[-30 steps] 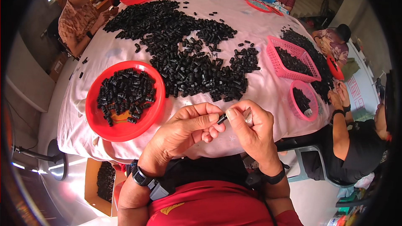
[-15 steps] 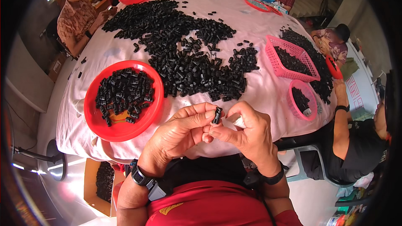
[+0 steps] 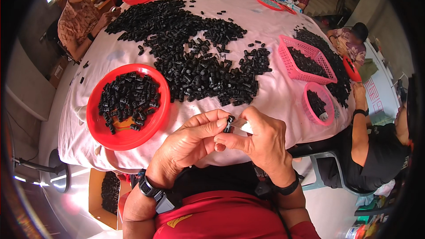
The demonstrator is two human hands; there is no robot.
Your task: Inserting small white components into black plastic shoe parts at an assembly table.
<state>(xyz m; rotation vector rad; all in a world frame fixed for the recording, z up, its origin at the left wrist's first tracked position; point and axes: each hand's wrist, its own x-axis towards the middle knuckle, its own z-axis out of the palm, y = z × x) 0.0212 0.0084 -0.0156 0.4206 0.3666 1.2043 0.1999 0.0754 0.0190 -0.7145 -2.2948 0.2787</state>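
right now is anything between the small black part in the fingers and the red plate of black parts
Nothing visible. The small black part is pinched between both hands, and the red plate lies to their left on the cloth, with only bare cloth between them.

Open brown cardboard box (image 3: 106, 194) on floor below your left forearm, black pieces inside. White sheet with red markings (image 3: 376, 97) lies far right of bench, beside seated person. No screens visible.
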